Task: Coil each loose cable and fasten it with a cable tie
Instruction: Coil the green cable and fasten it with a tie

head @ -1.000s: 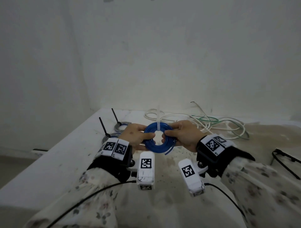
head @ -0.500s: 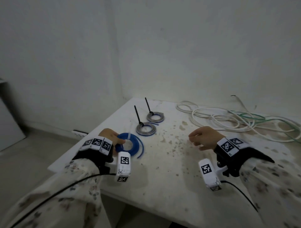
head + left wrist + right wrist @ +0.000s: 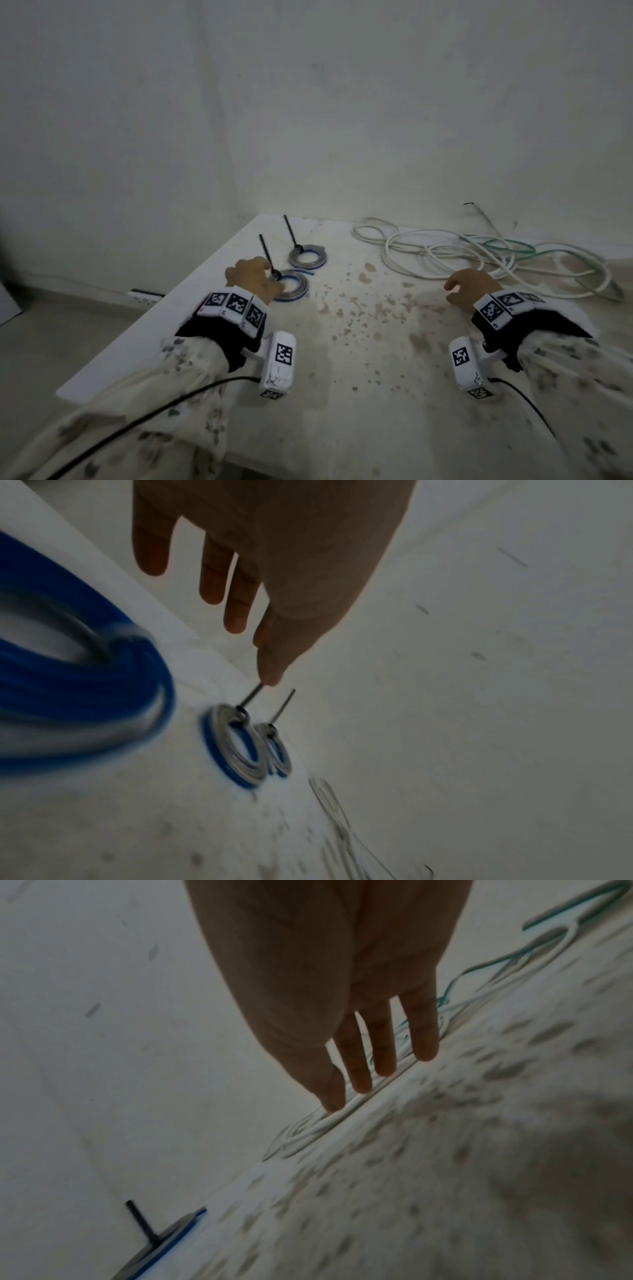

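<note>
My left hand (image 3: 274,561) hangs with fingers straight. A blurred blue coil (image 3: 85,674) lies at nine o'clock (two tied coils (image 3: 236,748) at six).

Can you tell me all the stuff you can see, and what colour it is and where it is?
table: one, white with brown stains, in a corner by the wall
grey-and-blue coils: two, side by side at the table's left, each already tied
cable ties: two, black, tails sticking up from those coils
blue coil: one, blue, close under the left wrist, blurred
white cable: loose white tangle, far right of the table
green cable: one, green, mixed into that tangle
wrist cameras: two, white with black markers
left hand: fingers straight, by the nearer coil
right hand: empty, near the tangle
</note>
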